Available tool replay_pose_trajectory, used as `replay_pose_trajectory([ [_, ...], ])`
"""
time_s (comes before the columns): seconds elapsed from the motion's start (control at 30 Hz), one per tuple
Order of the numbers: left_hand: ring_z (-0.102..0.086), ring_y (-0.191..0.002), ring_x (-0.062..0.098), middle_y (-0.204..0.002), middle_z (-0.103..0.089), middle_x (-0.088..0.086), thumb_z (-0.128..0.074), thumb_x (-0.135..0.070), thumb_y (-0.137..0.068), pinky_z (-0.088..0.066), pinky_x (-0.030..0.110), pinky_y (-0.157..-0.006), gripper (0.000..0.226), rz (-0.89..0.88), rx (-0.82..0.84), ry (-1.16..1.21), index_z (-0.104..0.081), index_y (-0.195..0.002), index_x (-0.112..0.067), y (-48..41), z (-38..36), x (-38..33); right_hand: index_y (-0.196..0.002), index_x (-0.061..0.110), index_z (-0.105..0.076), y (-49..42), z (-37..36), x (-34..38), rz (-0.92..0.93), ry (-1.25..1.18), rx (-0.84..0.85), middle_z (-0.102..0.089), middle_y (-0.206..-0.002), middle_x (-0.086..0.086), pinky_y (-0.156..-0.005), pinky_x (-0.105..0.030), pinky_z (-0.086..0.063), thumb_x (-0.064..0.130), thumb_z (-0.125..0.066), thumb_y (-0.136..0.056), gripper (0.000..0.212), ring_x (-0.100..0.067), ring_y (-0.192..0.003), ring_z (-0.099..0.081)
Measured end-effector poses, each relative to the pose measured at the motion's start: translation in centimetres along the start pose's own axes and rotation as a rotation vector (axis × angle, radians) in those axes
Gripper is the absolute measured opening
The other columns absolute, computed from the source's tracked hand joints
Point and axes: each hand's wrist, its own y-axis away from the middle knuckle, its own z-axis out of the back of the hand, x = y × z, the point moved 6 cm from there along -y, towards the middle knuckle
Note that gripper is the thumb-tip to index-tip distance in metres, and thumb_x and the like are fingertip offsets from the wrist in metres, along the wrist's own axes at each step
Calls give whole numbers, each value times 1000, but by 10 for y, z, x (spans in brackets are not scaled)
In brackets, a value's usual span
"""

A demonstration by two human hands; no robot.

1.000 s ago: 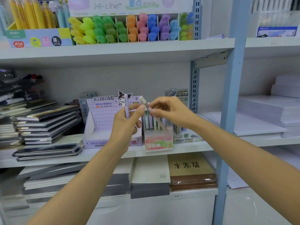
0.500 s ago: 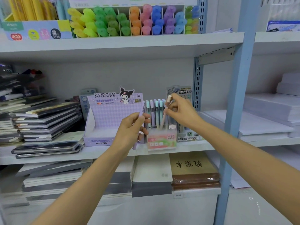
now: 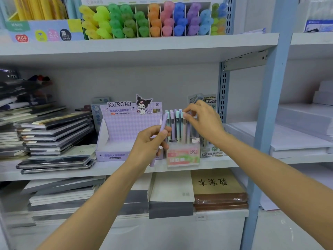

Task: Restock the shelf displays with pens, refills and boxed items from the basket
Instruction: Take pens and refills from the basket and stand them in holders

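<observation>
Both hands at the pen box (image 3: 183,157), centre frame.
Our left hand (image 3: 149,144) curls round a lilac pen (image 3: 164,123) just left of the box; our right hand (image 3: 204,121) pinches a pen top (image 3: 185,115) standing inside.

A purple pen (image 3: 163,123) is in the left hand (image 3: 151,141). It is long and thin and leans a little, top end up, just left of the box. The fingers are curled round its middle.

A clear box (image 3: 182,156) stands on the shelf (image 3: 115,168). It has a pink and green label that says FRUIT SODA. A row of pens (image 3: 177,123) stands straight up in it, with green and purple tops.

The right hand (image 3: 203,120) pinches the top of a peach pen (image 3: 184,130), which stands in the box at the right end of the row.
</observation>
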Motion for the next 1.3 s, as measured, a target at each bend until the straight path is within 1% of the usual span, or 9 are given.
replay_pose_trajectory([
  [0.13,-60,-68,10,-98,-70,6,-55,-25,-98,-47,17,-55,15,-12,2,-6,-71,-100,-24,0,0,-1,-121,24,-65,1,-2,-5,-78,-32,40,-50,-96,1,-72,-31,-45,35,-57,-95,29,-11,-84,-49],
  [0.27,-55,-61,5,-74,-61,1,-57,-25,-97,-45,17,-52,16,-56,32,-44,-71,-104,-20,1,-4,-5,-129,24,-59,2,12,16,-55,-553,96,-62,-97,1,-74,-30,-52,37,-56,-95,36,-12,-77,-58],
  [0.4,-49,-57,7,-70,-58,-8,-61,-22,-95,-42,19,-51,17,-86,70,-77,-72,-107,-20,1,-9,-11,-108,17,-70,7,12,38,9,-772,340,-72,-84,-3,-67,-25,-53,19,-64,-92,17,-10,-70,-63],
  [0.57,-53,-55,6,-69,-61,-3,-71,-13,-86,-44,16,-50,10,31,-64,84,-72,-95,-13,0,15,-5,-101,4,-67,8,24,13,-155,-965,237,-73,-84,-12,-67,-26,-54,11,-65,-90,13,-18,-71,-65],
  [0.8,-69,-74,10,-83,-72,0,-71,-18,-83,-53,18,-65,14,19,-210,479,-71,-95,-11,1,19,-13,-94,10,-71,26,9,12,-104,-769,449,-73,-86,-2,-72,-18,-53,14,-70,-87,9,-8,-77,-66],
  [0.9,-72,-85,16,-89,-74,6,-69,-13,-88,-55,21,-68,13,-104,-245,345,-69,-99,-7,0,16,-25,-100,19,-73,21,13,20,-68,-693,367,-72,-90,7,-75,-16,-53,22,-68,-88,13,-2,-81,-65],
  [1.07,-73,-83,19,-88,-75,6,-72,-11,-86,-58,26,-69,8,-258,-269,100,-71,-94,-14,-4,7,-40,-128,35,-59,5,31,48,46,-797,260,-67,-111,4,-85,-31,-57,33,-61,-93,35,-14,-96,-65],
  [1.2,-71,-83,13,-88,-74,-1,-72,-19,-87,-58,33,-80,15,-326,-258,-80,-73,-101,-14,-4,-3,-44,-116,21,-68,3,31,65,183,-639,253,-69,-101,2,-81,-28,-56,22,-64,-93,24,-13,-90,-65],
  [1.3,-65,-98,9,-108,-70,-6,-69,-23,-89,-53,30,-91,29,-344,-201,-273,-67,-117,-16,0,-10,-39,-105,11,-69,3,31,52,96,-634,129,-71,-94,0,-82,-28,-56,18,-63,-93,15,-12,-88,-68],
])
